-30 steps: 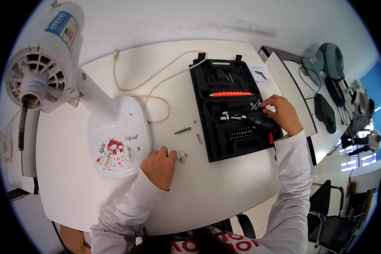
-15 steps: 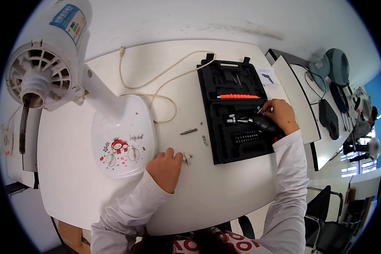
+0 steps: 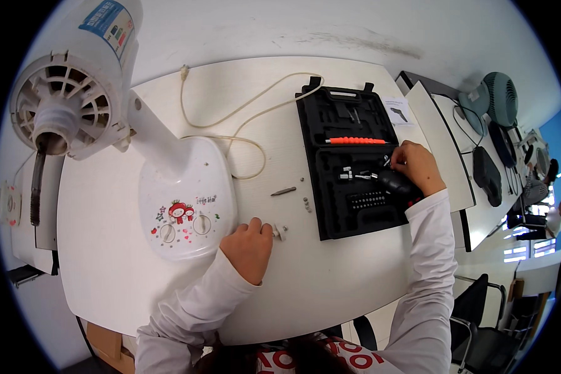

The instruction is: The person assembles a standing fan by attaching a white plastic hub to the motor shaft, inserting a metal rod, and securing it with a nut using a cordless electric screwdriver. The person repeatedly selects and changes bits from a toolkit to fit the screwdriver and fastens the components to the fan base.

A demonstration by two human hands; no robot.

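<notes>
Your hands have barely moved over the last second: your left hand [image 3: 250,247] still rests curled on the white desk [image 3: 330,280], fingertips touching a small white knob [image 3: 280,232] beside the fan base [image 3: 187,196]. Your right hand [image 3: 417,165] stays closed on the black electric screwdriver [image 3: 396,184] over the open tool case [image 3: 355,165], so work stays paused there.

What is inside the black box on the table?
The open black tool case holds an orange-handled tool, small silver bits and rows of tiny bits. The right hand holds a dark power screwdriver over it, covering whatever lies beneath.
</notes>
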